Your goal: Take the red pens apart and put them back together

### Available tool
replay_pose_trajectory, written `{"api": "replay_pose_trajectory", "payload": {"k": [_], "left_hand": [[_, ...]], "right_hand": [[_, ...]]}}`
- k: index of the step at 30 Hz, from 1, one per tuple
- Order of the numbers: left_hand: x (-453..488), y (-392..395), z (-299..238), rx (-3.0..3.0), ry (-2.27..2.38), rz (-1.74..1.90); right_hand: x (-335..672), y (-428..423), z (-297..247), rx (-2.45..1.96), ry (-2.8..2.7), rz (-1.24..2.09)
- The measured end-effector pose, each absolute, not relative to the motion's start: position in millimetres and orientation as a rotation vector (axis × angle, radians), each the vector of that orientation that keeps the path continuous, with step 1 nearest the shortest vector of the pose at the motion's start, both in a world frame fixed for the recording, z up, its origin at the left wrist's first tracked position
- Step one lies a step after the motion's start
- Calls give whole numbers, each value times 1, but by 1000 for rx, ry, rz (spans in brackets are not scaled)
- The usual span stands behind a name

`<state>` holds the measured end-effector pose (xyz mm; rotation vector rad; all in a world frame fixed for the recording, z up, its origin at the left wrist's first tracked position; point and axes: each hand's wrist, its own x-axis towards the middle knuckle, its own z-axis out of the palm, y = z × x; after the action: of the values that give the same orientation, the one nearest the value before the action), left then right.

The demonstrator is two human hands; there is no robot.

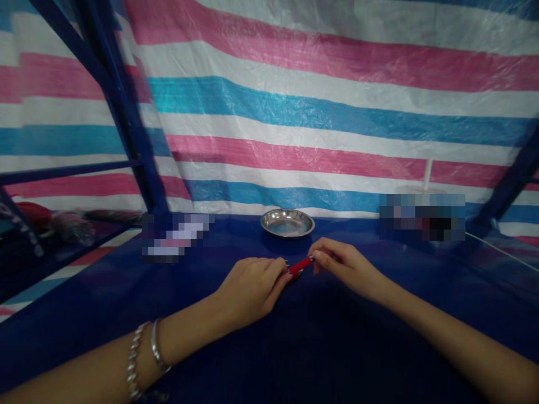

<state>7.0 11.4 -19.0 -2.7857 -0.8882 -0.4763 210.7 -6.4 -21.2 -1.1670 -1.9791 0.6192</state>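
A slim red pen (300, 265) with a small silvery part along its side is held between both hands, a little above the blue tabletop. My left hand (255, 286) is closed around its left part, and the fingers hide that end. At the other end, the thumb and fingertips of my right hand (340, 261) pinch the tip. Just beyond the hands stands a shallow round metal dish (287, 236). It is apart from both hands.
Blue tabletop (337, 348) lies under my arms. A blurred-out flat item (177, 238) is at the back left, a blurred-out group (422, 217) at the back right, with a white cable (503, 248). Blue metal posts (126, 123) and a striped sheet (328, 112) stand behind.
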Motion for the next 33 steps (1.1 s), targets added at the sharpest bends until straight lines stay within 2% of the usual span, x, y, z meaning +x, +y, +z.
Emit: {"api": "replay_pose_trajectory", "payload": {"k": [20, 33], "left_hand": [[8, 12, -19, -2781, -871, -484], [8, 12, -19, -2772, -852, -496]], "right_hand": [[211, -9, -18, -1247, -2088, 461], [210, -8, -20, -1239, -2105, 501]]}}
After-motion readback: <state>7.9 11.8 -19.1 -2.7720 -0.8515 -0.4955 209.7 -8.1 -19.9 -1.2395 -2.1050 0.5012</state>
